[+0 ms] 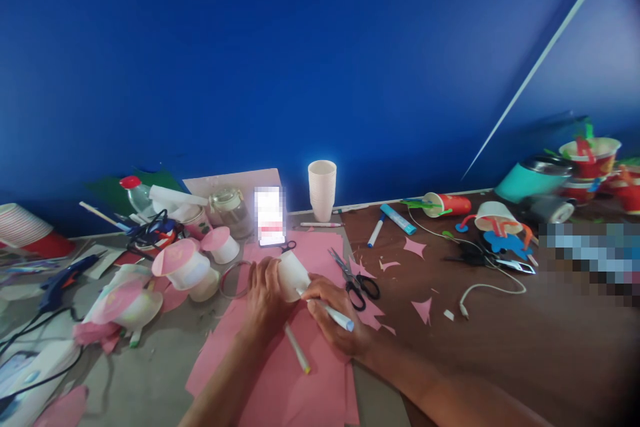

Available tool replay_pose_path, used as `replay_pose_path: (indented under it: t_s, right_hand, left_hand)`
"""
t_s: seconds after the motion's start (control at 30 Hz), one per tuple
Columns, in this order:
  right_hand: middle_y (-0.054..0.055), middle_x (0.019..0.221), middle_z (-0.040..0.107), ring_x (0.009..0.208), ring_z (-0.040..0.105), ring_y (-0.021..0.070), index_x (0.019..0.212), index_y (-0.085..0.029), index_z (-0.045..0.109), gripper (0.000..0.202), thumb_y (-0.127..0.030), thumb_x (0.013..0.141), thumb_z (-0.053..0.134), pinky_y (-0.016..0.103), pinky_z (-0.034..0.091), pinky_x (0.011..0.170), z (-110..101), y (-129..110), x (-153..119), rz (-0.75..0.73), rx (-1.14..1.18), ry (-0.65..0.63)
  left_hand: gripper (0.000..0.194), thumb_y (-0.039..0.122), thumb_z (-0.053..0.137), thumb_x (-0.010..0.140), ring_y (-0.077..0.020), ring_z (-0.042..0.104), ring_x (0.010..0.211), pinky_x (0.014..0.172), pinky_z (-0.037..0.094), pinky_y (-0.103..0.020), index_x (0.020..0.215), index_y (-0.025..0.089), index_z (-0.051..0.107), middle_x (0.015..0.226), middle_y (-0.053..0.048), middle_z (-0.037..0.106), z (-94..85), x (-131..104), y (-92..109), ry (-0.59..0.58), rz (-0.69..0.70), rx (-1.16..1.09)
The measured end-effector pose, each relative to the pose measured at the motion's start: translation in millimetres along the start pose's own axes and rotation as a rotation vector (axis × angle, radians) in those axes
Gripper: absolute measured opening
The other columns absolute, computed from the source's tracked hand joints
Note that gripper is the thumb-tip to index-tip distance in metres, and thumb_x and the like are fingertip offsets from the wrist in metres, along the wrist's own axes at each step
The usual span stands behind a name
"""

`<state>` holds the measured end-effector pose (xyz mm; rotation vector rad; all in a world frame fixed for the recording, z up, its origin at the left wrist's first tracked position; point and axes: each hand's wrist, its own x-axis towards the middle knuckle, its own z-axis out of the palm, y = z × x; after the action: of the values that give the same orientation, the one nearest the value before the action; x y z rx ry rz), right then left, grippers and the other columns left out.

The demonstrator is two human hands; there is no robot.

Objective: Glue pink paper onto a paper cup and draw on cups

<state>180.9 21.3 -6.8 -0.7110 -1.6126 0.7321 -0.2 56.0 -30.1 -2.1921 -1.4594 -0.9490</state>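
My left hand (265,290) is closed round the side of a white paper cup (293,275), which lies tilted above pink paper sheets (280,373). In my right hand (330,313) is a white marker with a light blue end (340,317), its tip against the cup's side. Below the cup, another white marker with a yellow end (298,348) rests on the pink paper. Black-handled scissors (356,283) lie open just right of my right hand. Behind the cup stands a lit phone (270,217) with a blurred screen.
A stack of white cups (323,190) stands by the blue wall. Pink-topped cups (181,264), a glue gun (65,283) and a glass jar (227,210) crowd the left. Pink scraps (423,310), a white cable (493,287) and decorated red cups (450,205) lie to the right.
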Motion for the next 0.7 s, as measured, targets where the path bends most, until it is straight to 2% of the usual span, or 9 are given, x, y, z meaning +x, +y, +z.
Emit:
replay_pose_path:
  t_s: [0.1, 0.17, 0.23, 0.33, 0.47, 0.7]
  right_hand:
    - [0.001, 0.076, 0.067, 0.074, 0.066, 0.0204, 0.089, -0.027, 0.068, 0.021, -0.033, 0.099, 0.050, 0.047, 0.051, 0.100, 1.9, -1.0, -0.8, -0.019, -0.004, -0.035]
    - [0.001, 0.075, 0.067, 0.075, 0.066, 0.0198, 0.090, -0.025, 0.067, 0.022, -0.033, 0.099, 0.049, 0.046, 0.051, 0.099, 1.4, -0.6, -1.3, -0.021, 0.002, -0.039]
    - [0.001, 0.076, 0.067, 0.076, 0.066, 0.0196, 0.093, -0.024, 0.067, 0.022, -0.034, 0.100, 0.049, 0.043, 0.053, 0.093, -0.4, 0.4, -1.7, -0.001, 0.017, -0.007]
    - [0.001, 0.072, 0.063, 0.070, 0.063, 0.0184, 0.098, -0.022, 0.066, 0.023, -0.037, 0.100, 0.049, 0.034, 0.055, 0.074, -4.0, 2.9, -1.6, 0.076, 0.034, 0.089]
    - [-0.002, 0.065, 0.057, 0.054, 0.051, 0.0142, 0.099, -0.022, 0.064, 0.027, -0.043, 0.101, 0.048, 0.027, 0.045, 0.052, -6.2, 7.5, -0.2, 0.181, 0.045, 0.141]
    - [-0.001, 0.065, 0.056, 0.055, 0.052, 0.0148, 0.097, -0.021, 0.065, 0.027, -0.044, 0.100, 0.050, 0.028, 0.044, 0.051, -4.8, 8.1, 0.5, 0.188, 0.027, 0.094]
  left_hand:
    - [0.056, 0.029, 0.065, 0.080, -0.0389, 0.064, 0.107, 0.091, 0.057, -0.059, 0.129, 0.012, 0.046, 0.113, -0.021, 0.062, -2.0, 0.9, 0.9, -0.012, 0.004, -0.027]
    - [0.057, 0.029, 0.066, 0.080, -0.0394, 0.063, 0.108, 0.092, 0.057, -0.059, 0.130, 0.013, 0.045, 0.113, -0.021, 0.062, -3.1, 1.2, 1.4, -0.016, 0.005, -0.032]
    - [0.057, 0.028, 0.065, 0.081, -0.0399, 0.063, 0.108, 0.092, 0.057, -0.058, 0.131, 0.012, 0.042, 0.114, -0.022, 0.061, -3.5, 1.2, 1.6, -0.022, 0.001, -0.020]
    - [0.055, 0.027, 0.064, 0.083, -0.0398, 0.063, 0.106, 0.092, 0.057, -0.055, 0.129, 0.009, 0.041, 0.113, -0.023, 0.060, -2.8, 0.6, 0.6, -0.028, -0.012, -0.008]
    - [0.059, 0.039, 0.064, 0.084, -0.0404, 0.064, 0.104, 0.088, 0.057, -0.054, 0.130, 0.012, 0.040, 0.114, -0.022, 0.061, -1.1, -0.5, -1.5, -0.009, -0.037, -0.015]
    - [0.058, 0.043, 0.062, 0.086, -0.0363, 0.064, 0.105, 0.088, 0.057, -0.051, 0.131, 0.013, 0.042, 0.113, -0.020, 0.061, 2.0, -1.8, -3.9, 0.008, -0.026, -0.010]
